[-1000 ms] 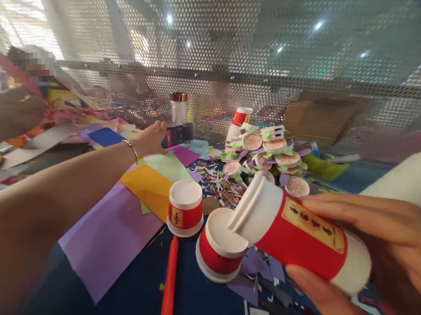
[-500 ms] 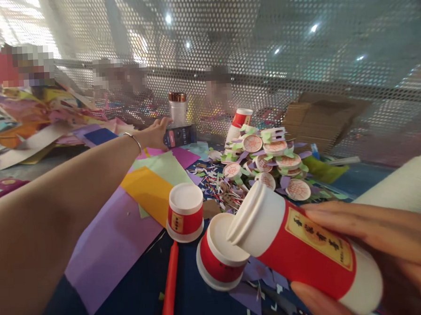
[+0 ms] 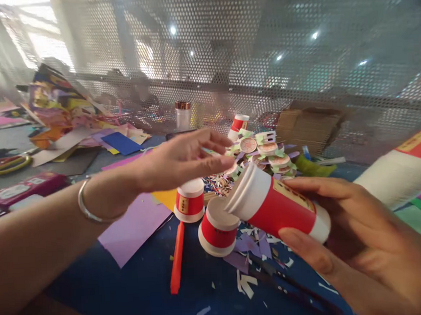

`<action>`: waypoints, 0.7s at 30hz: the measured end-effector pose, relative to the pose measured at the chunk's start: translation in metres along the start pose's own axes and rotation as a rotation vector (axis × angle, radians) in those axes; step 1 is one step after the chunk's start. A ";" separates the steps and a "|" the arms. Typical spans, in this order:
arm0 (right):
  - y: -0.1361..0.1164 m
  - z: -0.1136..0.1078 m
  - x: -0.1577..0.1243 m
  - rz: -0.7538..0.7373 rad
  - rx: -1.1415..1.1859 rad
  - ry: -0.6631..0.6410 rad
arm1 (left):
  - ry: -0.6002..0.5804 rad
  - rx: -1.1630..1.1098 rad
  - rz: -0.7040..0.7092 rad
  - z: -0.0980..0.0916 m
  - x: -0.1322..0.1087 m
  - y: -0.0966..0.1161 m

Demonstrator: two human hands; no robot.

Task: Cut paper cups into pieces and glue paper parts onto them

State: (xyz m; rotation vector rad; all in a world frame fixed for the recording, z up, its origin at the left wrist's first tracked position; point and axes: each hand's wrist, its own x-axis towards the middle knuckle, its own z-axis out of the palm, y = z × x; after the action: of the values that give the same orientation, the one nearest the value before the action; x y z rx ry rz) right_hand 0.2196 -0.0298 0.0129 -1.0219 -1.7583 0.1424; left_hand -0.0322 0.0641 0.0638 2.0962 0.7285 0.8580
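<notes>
This looks like a paper-craft workspace: below the grip of the right hand (image 3: pixel 373 243) on a red-and-white cup (image 3: pixel 282 208), clippings (image 3: pixel 248 285) litter a dark blue table (image 3: pixel 140 297); left of the grip lie a purple sheet (image 3: pixel 135 229) and, farther off, yellow-handled scissors (image 3: pixel 26 161); beyond it stands a perforated screen (image 3: pixel 204 45).

No word or number can be read for certain. The tilted cup (image 3: pixel 263 214) carries a gold label (image 3: pixel 293 195) on its red band, with a row of dark characters seen at a slant. The farther standing cup (image 3: pixel 194 214) has a small gold label (image 3: pixel 184 205) with dark characters one above another; the nearer standing cup (image 3: pixel 214 232) shows faint dark marks on red. On the cup stack (image 3: pixel 384 179) at the right is a gold patch (image 3: pixel 412 141) with indistinct print. Red marks cover the round discs (image 3: pixel 248 145), and blurred white lettering stands on the magenta pack (image 3: pixel 40 186).
</notes>
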 end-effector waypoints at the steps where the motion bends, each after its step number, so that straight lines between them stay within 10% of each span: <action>1: -0.001 0.001 0.000 0.035 0.043 -0.023 | -0.057 -0.085 -0.016 0.009 -0.008 0.009; 8: -0.012 0.002 -0.003 0.090 0.151 -0.069 | -0.005 -0.133 0.038 0.030 -0.037 0.030; 13: -0.016 0.003 0.000 0.087 0.161 0.005 | 0.211 0.299 0.144 0.021 -0.041 0.028; 21: -0.005 -0.001 0.012 0.112 0.129 0.108 | -0.051 0.533 0.000 0.005 -0.044 -0.011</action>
State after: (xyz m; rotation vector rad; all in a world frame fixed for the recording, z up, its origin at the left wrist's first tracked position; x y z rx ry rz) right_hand 0.2168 -0.0255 0.0246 -1.0151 -1.5738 0.2632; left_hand -0.0579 0.0370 0.0374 2.5713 1.0132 0.6530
